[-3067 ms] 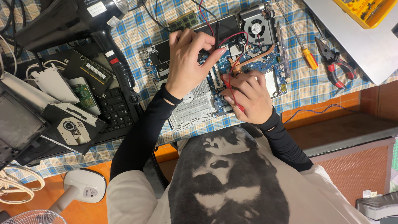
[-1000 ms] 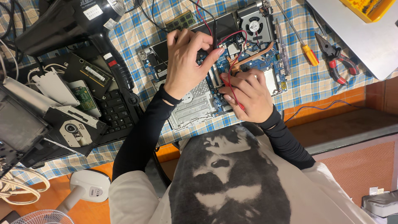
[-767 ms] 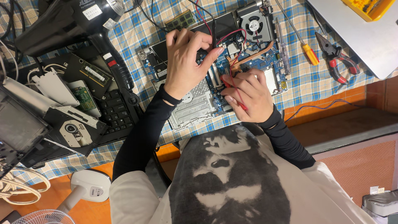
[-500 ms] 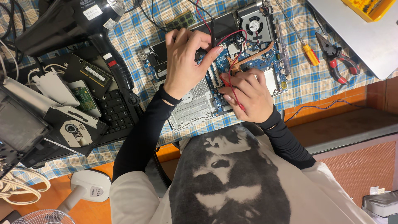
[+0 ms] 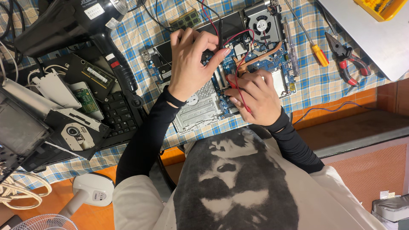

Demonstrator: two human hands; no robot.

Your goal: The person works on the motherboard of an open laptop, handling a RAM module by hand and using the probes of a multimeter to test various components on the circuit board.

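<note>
A blue laptop motherboard with a round cooling fan lies on the checked cloth. My left hand hovers over its left half, fingers curled around a thin black test probe that points down at the board. My right hand rests on the board's near edge, pinching a red test probe whose tip touches the board beside the copper heat pipe. Red and black leads run off toward the far edge. A silver metal bracket sits below my left wrist.
Right of the board lie a yellow-handled screwdriver and red-handled pliers, with a grey laptop lid beyond. To the left are a black heat gun, a keyboard, an optical drive and memory sticks.
Both hands stay over the board with the probes. My left fingers have curled a little tighter around the black probe; the right hand has barely shifted.
</note>
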